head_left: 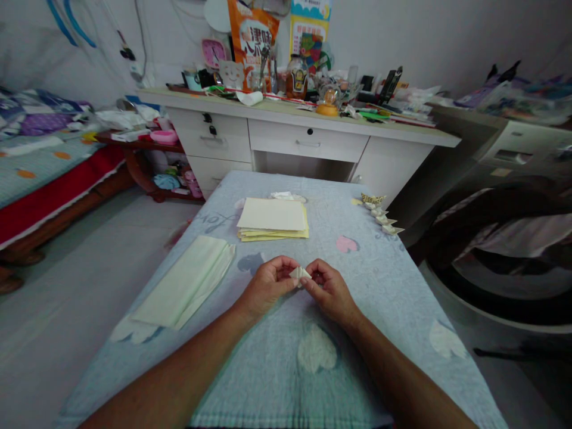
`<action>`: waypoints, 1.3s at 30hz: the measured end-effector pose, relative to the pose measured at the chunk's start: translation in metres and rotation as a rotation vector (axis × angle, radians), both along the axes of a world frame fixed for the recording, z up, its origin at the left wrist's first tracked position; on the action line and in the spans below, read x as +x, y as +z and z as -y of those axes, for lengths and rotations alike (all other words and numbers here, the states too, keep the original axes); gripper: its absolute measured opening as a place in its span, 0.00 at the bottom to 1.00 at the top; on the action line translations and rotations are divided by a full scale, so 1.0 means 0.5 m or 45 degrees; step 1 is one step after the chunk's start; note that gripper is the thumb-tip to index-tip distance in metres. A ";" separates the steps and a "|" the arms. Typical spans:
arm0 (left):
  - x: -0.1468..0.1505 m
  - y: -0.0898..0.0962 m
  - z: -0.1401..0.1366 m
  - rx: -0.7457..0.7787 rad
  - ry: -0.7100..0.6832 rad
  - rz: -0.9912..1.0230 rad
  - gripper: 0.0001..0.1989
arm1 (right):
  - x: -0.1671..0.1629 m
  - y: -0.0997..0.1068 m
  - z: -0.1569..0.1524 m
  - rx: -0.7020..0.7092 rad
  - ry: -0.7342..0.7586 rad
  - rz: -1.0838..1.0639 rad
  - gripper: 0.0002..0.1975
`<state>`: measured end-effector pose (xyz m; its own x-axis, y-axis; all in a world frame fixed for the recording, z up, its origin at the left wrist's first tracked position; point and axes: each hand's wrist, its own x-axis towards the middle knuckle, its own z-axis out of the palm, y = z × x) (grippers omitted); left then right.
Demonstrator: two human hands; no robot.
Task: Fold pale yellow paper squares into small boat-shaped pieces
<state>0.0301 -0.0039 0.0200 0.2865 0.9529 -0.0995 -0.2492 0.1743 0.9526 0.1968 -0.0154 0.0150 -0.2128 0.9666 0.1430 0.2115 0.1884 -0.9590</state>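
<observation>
A small folded piece of white paper [300,273] is pinched between my two hands, just above the cloth-covered table. My left hand [273,279] grips its left side with thumb and fingers. On the right side, my right hand [328,289] holds it the same way; part of the paper is hidden by the fingertips. Beyond the hands lies a stack of cream and yellow paper sheets [272,215]. To the left, a pale folded paper [183,283] rests flat. Several small folded paper pieces [382,217] with pointed ends stand in a row at the far right.
The table wears a blue patterned cloth [366,286]. Behind it stands a white desk [308,140] crowded with a jar [297,77], an orange bag [252,42] and a pink clock [213,53]. A washing machine [504,143] is at right, a bed [49,161] at left.
</observation>
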 end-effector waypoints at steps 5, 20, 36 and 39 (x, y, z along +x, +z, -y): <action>-0.004 -0.008 -0.003 0.060 -0.052 -0.061 0.14 | 0.001 -0.001 0.002 -0.009 -0.007 -0.016 0.12; -0.006 -0.009 0.000 0.303 -0.070 -0.361 0.13 | 0.000 0.008 0.006 -0.005 0.071 -0.039 0.10; -0.008 0.002 0.004 0.352 -0.047 -0.525 0.24 | -0.004 0.013 0.005 -0.017 0.041 0.034 0.10; -0.008 0.003 0.005 0.368 -0.053 -0.560 0.26 | -0.001 0.007 0.003 -0.027 0.047 0.042 0.09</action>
